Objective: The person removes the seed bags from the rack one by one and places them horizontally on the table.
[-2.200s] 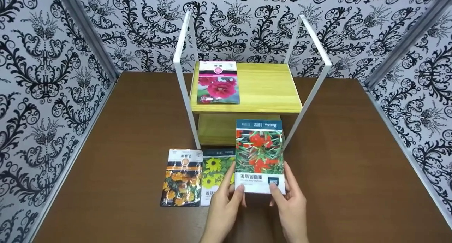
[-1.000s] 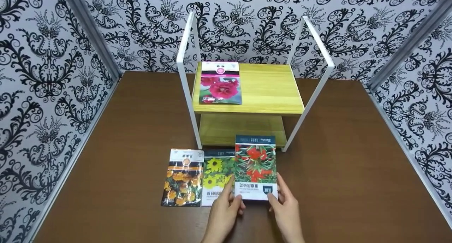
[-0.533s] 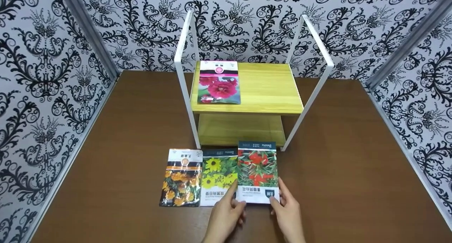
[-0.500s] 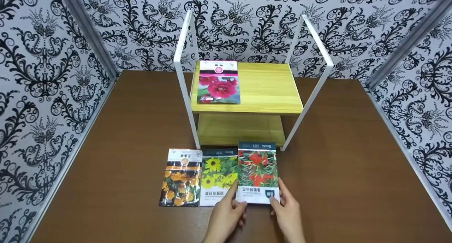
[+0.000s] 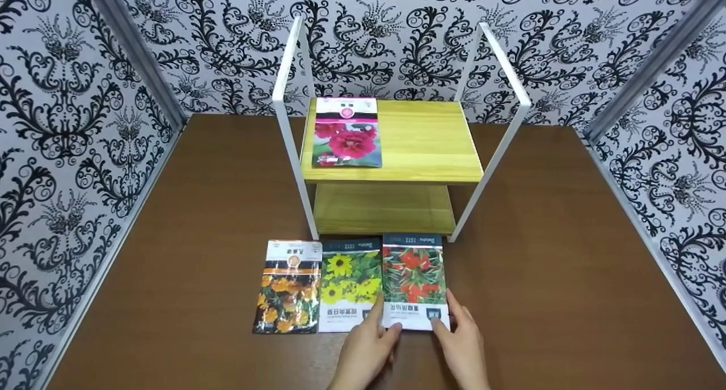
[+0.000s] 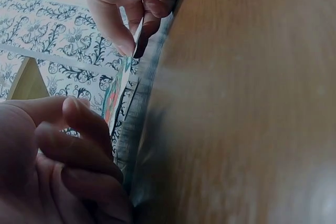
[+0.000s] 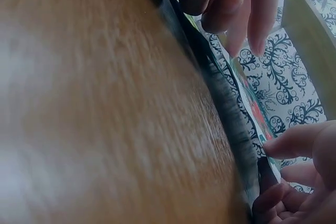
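Note:
A seed packet with red flowers (image 5: 414, 271) lies low at the front, its top edge toward the shelf. At its lower right corner my right hand (image 5: 462, 342) pinches it, thumb on the face and fingers beneath, as the right wrist view shows with that hand (image 7: 299, 177). My left hand (image 5: 363, 347) is at the lower left corner: the index finger stretches along the packet's left edge, over the neighbouring yellow-flower packet (image 5: 343, 276), and the thumb is at the corner. Left of these lies an orange-flower packet (image 5: 288, 293).
A shelf rack with white posts (image 5: 289, 135) stands behind the packets. Its upper board (image 5: 428, 140) bears a pink-flower packet (image 5: 347, 135) on the left; the lower board (image 5: 385, 208) is just beyond the row. Patterned walls (image 5: 391, 44) enclose the brown table (image 5: 544, 265).
The red-flower packet has come down and toward the front, from before the shelf to beside the yellow-flower packet. My left fingers have loosened at its edge; the right hand keeps its pinch.

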Demonstrator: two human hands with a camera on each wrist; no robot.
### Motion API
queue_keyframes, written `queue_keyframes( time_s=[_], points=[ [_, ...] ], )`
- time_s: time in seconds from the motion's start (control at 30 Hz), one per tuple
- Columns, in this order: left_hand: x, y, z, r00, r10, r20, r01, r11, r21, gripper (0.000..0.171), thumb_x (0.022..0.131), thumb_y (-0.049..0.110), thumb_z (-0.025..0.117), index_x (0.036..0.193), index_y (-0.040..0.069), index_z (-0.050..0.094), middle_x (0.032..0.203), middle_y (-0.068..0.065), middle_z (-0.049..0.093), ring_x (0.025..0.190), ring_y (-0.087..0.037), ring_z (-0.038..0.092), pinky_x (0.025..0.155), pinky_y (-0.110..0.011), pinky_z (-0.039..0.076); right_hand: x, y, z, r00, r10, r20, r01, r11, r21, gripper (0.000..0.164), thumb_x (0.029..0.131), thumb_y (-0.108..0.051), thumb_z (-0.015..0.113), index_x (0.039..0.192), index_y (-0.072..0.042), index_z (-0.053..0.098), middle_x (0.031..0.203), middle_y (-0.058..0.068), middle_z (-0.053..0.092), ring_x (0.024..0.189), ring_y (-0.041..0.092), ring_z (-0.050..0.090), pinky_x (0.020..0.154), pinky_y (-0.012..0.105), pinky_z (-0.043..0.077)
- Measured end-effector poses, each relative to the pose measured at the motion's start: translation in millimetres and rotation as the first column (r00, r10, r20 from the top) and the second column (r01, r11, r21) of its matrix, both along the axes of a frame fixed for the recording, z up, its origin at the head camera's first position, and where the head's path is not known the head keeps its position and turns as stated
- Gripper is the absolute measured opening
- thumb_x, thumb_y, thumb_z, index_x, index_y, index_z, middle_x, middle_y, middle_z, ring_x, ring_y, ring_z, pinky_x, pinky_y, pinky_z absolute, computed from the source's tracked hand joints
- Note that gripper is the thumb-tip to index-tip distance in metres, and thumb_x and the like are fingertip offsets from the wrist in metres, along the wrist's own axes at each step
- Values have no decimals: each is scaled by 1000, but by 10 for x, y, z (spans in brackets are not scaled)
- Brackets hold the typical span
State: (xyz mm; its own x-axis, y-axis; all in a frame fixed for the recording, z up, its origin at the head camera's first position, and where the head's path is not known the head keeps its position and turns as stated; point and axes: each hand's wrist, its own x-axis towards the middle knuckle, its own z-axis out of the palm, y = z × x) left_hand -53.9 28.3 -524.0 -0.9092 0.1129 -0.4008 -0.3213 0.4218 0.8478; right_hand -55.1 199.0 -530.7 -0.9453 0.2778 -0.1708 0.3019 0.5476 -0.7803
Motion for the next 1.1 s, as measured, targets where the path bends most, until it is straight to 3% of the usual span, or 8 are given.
queue_keyframes(
  time_s=[0.17,0.37,0.6,0.93,1.1],
  points=[
    [-16,11,6,999,-23,-40,20,997,-80,69,84,38,58,140,10,30,48,4,53,35,-11,44,35,-26,31,-8,4,-21,999,22,-24,-20,997,70,60,79,-13,64,134,-6,42,93,6,53,83,20,46,74,36,37],
    [-29,38,1,1000,-28,-11,26,990,-139,72,81,41,60,140,11,30,51,4,53,38,-11,44,36,-25,32,-15,7,-14,999,54,-10,-52,989,141,59,78,-14,64,131,1,43,111,16,53,103,30,46,85,49,36],
    [-40,53,-22,1000,-27,1,27,983,-179,74,80,40,62,140,10,31,52,4,53,39,-11,45,37,-25,33,-27,2,-3,999,51,-15,-48,988,143,58,77,-17,65,128,3,45,113,17,49,105,31,42,85,48,34],
    [-17,27,-13,998,-53,-42,46,987,-154,77,80,41,62,140,6,28,49,4,53,37,-14,48,39,-29,34,-49,6,17,998,56,28,-59,986,156,59,79,-21,65,129,1,45,117,17,44,104,29,42,83,46,36],
    [-5,14,-2,997,-54,-48,48,992,-113,78,80,39,62,140,3,26,48,4,53,37,-14,49,41,-30,34,-50,6,13,998,67,0,-66,982,175,57,78,-22,66,127,1,48,115,17,45,99,26,44,79,42,37]
  ],
)
